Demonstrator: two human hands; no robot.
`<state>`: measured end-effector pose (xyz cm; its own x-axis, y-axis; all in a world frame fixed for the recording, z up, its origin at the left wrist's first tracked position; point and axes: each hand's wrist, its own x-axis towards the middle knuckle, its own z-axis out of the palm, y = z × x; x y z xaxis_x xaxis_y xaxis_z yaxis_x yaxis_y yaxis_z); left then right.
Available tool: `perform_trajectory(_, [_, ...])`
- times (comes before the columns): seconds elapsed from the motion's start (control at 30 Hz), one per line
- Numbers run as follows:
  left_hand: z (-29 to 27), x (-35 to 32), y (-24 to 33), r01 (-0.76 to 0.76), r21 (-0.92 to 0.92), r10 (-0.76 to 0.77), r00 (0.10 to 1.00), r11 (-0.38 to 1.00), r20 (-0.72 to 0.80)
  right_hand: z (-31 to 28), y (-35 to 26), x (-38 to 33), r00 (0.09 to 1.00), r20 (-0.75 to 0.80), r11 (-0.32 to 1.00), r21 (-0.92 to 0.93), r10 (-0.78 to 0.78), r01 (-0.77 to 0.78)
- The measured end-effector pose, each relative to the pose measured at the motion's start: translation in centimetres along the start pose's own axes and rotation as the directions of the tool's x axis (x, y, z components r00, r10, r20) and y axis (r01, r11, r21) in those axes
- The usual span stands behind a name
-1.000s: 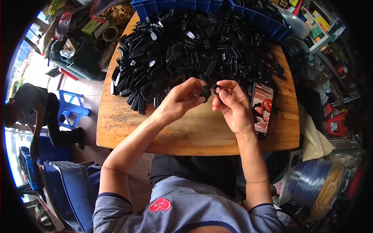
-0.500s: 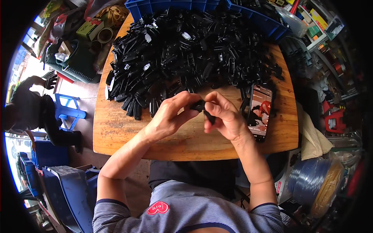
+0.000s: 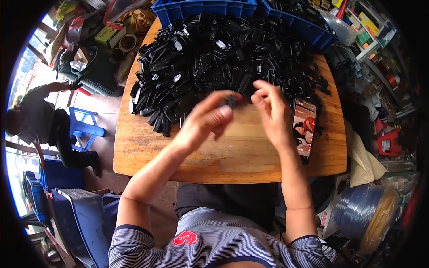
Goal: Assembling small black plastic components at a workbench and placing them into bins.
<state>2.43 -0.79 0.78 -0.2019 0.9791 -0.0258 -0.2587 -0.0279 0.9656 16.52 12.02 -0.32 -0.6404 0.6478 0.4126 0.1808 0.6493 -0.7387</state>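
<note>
Wooden tabletop (image 3: 232, 156) carries a heap of black parts (image 3: 214, 67). Left hand (image 3: 208, 123) pinches one small part (image 3: 231, 100) above the heap's near edge — right hand (image 3: 272, 111), fingers spread, hovers beside. A firm, centred grip would steady it.

- lit phone (image 3: 304, 128), a dark rectangle showing red and white, lies flat on the wooden table (image 3: 232, 156), near its right edge.
- yellow-green box (image 3: 108, 35) sits beyond the table's far left corner.

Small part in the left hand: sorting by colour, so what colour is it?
Black, like the pile behind; small part, left hand, head view.
</note>
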Motion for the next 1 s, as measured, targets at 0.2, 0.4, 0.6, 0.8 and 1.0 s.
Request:
perform_trajectory(0.2, [-4.4,0.5,0.9,-0.248,0.081,0.260,0.944,0.965,-0.201,0.2,2.2,-0.5,0.987,0.161,0.873,-0.476,-0.028,0.102])
perform_trajectory(0.4, [-3.3,1.4,-2.2,-0.117,0.993,0.450,0.886,-0.007,0.107,-0.9,2.4,-0.3,0.984,0.056,0.894,-0.412,-0.169,0.177])
perform_trajectory(0.6, [-2.7,0.7,-2.8,-0.122,0.992,0.394,0.911,-0.013,0.117,-1.4,2.8,-0.6,0.985,-0.011,0.826,-0.546,-0.172,0.138])
perform_trajectory(0.8, [-3.4,0.3,-1.4,-0.369,0.929,0.354,0.869,0.001,0.345,-1.6,2.8,-0.8,0.993,0.002,0.774,-0.627,-0.119,0.094])
perform_trajectory(1.0, [-3.1,0.5,-2.0,-0.305,0.940,0.288,0.896,-0.149,0.337,-0.4,2.8,-0.9,0.987,0.133,0.715,-0.682,-0.086,0.154])
